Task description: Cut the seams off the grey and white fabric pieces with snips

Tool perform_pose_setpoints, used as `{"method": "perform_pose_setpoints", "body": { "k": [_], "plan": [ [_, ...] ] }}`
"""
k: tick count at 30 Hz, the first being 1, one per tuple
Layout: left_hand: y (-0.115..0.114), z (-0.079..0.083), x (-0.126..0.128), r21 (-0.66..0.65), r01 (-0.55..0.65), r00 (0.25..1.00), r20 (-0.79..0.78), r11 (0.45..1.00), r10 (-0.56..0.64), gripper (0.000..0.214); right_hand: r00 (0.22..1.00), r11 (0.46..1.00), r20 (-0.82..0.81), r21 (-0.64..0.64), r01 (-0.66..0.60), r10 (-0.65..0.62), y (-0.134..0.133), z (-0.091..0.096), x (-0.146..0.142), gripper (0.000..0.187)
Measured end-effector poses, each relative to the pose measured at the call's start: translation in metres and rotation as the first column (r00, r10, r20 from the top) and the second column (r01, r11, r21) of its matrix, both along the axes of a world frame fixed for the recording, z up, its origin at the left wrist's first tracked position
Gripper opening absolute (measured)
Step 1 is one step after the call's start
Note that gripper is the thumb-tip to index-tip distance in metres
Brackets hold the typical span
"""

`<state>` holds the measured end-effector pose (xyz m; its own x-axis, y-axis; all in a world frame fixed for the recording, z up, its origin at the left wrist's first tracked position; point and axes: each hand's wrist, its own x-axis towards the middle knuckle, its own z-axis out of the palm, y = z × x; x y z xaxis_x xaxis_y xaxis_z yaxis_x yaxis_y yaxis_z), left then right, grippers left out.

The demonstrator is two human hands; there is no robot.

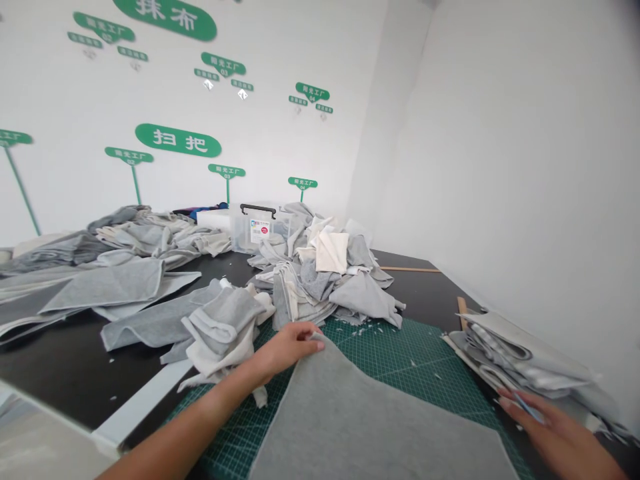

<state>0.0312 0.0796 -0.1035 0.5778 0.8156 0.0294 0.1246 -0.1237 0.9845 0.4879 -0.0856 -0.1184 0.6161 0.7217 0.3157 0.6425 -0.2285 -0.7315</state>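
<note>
A large grey piece of fabric (pixel 365 420) lies spread on the green cutting mat (pixel 400 353) in front of me. My left hand (pixel 287 348) pinches its far corner, fingers closed on the cloth. My right hand (pixel 550 433) rests at the lower right, next to a stack of grey fabric pieces (pixel 525 367). A thin light-blue object lies between its fingers; I cannot make out what it is.
A heap of grey and cream fabric scraps (pixel 325 280) sits behind the mat, with more piles (pixel 125 267) at the left on the black table (pixel 65 373). A clear plastic box with a black handle (pixel 257 227) stands at the back. A white wall runs along the right.
</note>
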Motion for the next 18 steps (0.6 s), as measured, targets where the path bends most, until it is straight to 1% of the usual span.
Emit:
{"method": "perform_pose_setpoints", "body": {
  "k": [1, 2, 3, 4, 5, 7, 8, 10, 12, 14, 15, 18],
  "plan": [
    [0.004, -0.002, 0.007, 0.048, 0.005, 1.0, -0.007, 0.999, -0.005, 0.039, 0.999, 0.999, -0.042, -0.035, -0.034, 0.033, 0.012, -0.001, -0.009, 0.028],
    [0.007, -0.003, 0.015, 0.096, 0.016, 1.0, -0.01, 0.995, -0.015, 0.038, 0.99, 0.992, -0.09, -0.059, -0.116, 0.11, 0.023, 0.001, -0.022, 0.035],
    [0.009, -0.003, 0.023, 0.137, 0.035, 0.999, -0.008, 0.99, -0.034, 0.037, 0.967, 0.969, -0.114, -0.069, -0.236, 0.227, 0.034, 0.005, -0.039, 0.041],
    [0.01, -0.002, 0.031, 0.166, 0.061, 0.998, -0.002, 0.984, -0.061, 0.037, 0.929, 0.934, -0.146, -0.061, -0.351, 0.34, 0.044, 0.01, -0.06, 0.046],
    [0.01, -0.001, 0.038, 0.178, 0.087, 0.996, 0.009, 0.98, -0.09, 0.037, 0.89, 0.899, -0.161, -0.031, -0.436, 0.426, 0.054, 0.016, -0.082, 0.048],
    [0.009, -0.003, 0.052, 0.162, 0.126, 0.99, 0.034, 0.979, -0.134, 0.039, 0.806, 0.815, -0.16, -0.015, -0.579, 0.569, 0.073, 0.027, -0.128, 0.046],
    [0.007, -0.005, 0.057, 0.147, 0.132, 0.989, 0.054, 0.98, -0.141, 0.04, 0.772, 0.78, -0.161, -0.02, -0.625, 0.614, 0.081, 0.03, -0.148, 0.045],
    [0.005, -0.013, 0.063, 0.135, 0.118, 0.985, 0.113, 0.984, -0.134, 0.041, 0.729, 0.741, -0.171, 0.014, -0.671, 0.663, 0.097, 0.03, -0.179, 0.043],
    [0.004, -0.024, 0.065, 0.161, 0.099, 0.978, 0.167, 0.982, -0.126, 0.04, 0.691, 0.715, -0.206, 0.067, -0.696, 0.693, 0.11, 0.02, -0.198, 0.043],
    [0.005, -0.035, 0.064, 0.186, 0.086, 0.975, 0.188, 0.979, -0.121, 0.037, 0.66, 0.697, -0.246, 0.117, -0.707, 0.71, 0.119, 0.005, -0.206, 0.044],
    [0.005, -0.04, 0.063, 0.196, 0.079, 0.977, 0.182, 0.977, -0.116, 0.036, 0.652, 0.698, -0.27, 0.134, -0.703, 0.709, 0.122, -0.003, -0.208, 0.045],
    [0.007, -0.048, 0.061, 0.212, 0.042, 0.986, 0.147, 0.976, -0.075, 0.033, 0.626, 0.702, -0.358, 0.134, -0.699, 0.693, 0.124, -0.025, -0.21, 0.05]
  ]
}}
